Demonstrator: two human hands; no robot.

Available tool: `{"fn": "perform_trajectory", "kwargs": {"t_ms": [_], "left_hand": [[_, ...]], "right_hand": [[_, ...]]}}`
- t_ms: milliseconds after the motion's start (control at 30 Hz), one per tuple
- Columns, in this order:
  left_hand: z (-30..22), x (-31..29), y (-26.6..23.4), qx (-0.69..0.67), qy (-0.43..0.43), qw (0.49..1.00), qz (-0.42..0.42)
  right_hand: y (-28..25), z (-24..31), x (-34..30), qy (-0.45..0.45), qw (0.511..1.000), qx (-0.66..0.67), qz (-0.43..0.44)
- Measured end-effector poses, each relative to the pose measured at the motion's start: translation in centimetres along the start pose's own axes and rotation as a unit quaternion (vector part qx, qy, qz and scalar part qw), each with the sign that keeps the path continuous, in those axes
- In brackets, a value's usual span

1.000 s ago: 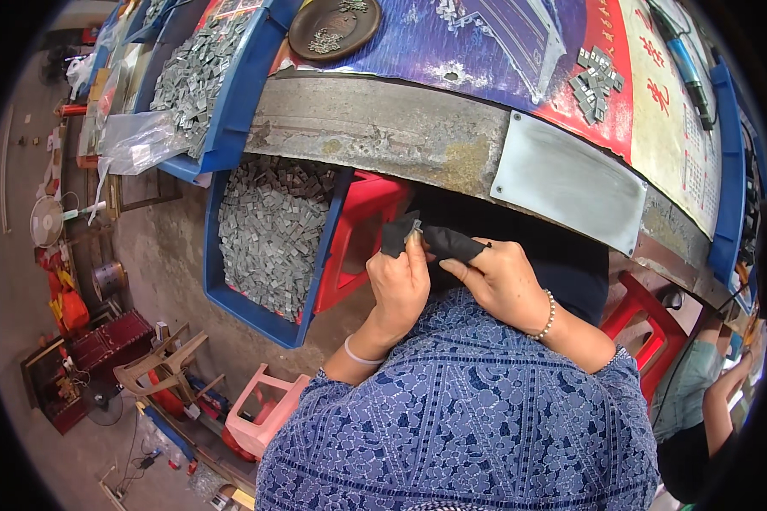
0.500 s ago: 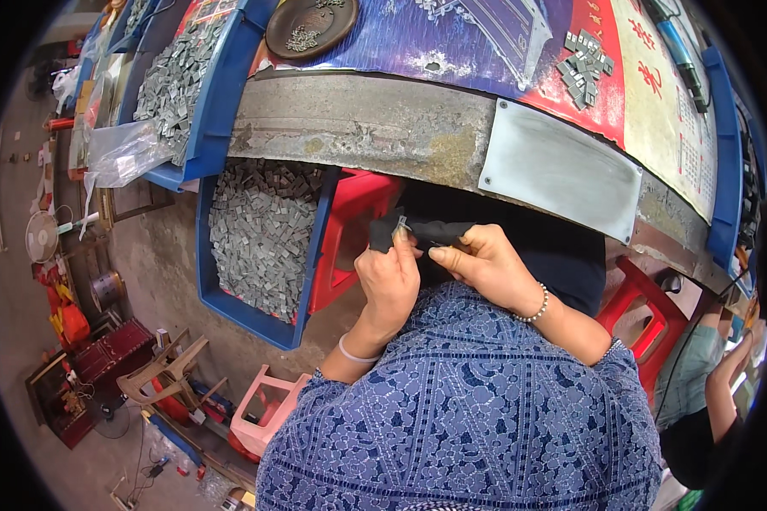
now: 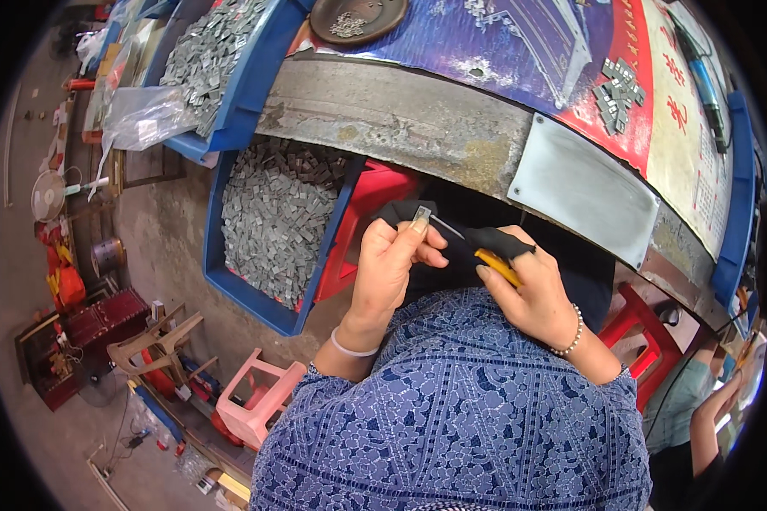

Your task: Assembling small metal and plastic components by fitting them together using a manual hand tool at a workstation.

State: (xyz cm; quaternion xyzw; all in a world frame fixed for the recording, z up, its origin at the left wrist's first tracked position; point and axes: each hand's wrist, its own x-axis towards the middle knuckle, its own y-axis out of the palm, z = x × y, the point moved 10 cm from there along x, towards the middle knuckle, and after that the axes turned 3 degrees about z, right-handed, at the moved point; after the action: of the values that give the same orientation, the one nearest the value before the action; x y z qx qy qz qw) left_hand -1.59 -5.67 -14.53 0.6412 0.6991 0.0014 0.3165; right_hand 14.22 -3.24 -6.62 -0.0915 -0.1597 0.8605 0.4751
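My left hand [image 3: 392, 264] pinches a small grey metal piece [image 3: 423, 214] between thumb and forefinger. Gripped in my right hand [image 3: 530, 285] is a yellow-handled tool [image 3: 498, 266] with a thin metal shaft; whether it is a file or a screwdriver I cannot make out. The shaft points left toward the metal piece, its tip close to it, though contact is not plain. Black coverings wrap the forefingers of both hands. Beside my left hand, a blue bin [image 3: 288, 325] holds a heap of similar small grey pieces [image 3: 274, 217].
Ahead runs the worn bench edge [image 3: 383, 106] with a metal plate [image 3: 584, 192] fixed to it. A brown dish [image 3: 392, 25] and a small pile of pieces [image 3: 618, 95] lie on the bench. Red stools [image 3: 639, 336] flank me; another person's arm [image 3: 706, 426] shows far right.
My hands have moved apart, the right one drawing away to the right and down. The tool's yellow handle and shaft now show. The view has shifted slightly.
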Motion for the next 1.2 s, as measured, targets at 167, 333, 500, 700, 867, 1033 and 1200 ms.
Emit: {"fn": "perform_trajectory", "kwargs": {"t_ms": [167, 333, 500, 700, 867, 1033, 1200], "left_hand": [[-0.1, -1.0, 0.6, -0.019, -0.014, 1.0, 0.006], [-0.6, -1.6, 0.7, 0.006, -0.006, 1.0, 0.006], [-0.2, -2.5, 0.5, 0.028, -0.03, 0.999, 0.007], [0.4, -3.1, 0.7, 0.046, -0.055, 0.997, 0.009], [-0.3, -2.9, 0.9, 0.104, -0.034, 0.994, 0.01], [-1.1, -2.8, 1.0, 0.105, -0.028, 0.994, -0.017], [-1.4, -2.9, 1.1, 0.136, -0.004, 0.991, -0.018]], "right_hand": [[-0.1, 1.7, -0.2, -0.038, 0.999, -0.025, 0.026], [0.0, 2.3, -0.5, -0.061, 0.996, -0.053, 0.035], [0.6, 2.0, -0.8, -0.061, 0.995, -0.054, 0.056], [-0.3, 1.6, -1.1, -0.047, 0.998, -0.032, 0.034], [-0.1, 2.5, -0.5, -0.086, 0.993, -0.061, 0.046], [0.0, 2.5, -0.3, -0.092, 0.992, -0.071, 0.04], [0.1, 2.5, -0.5, -0.1, 0.992, -0.068, 0.035]]}}
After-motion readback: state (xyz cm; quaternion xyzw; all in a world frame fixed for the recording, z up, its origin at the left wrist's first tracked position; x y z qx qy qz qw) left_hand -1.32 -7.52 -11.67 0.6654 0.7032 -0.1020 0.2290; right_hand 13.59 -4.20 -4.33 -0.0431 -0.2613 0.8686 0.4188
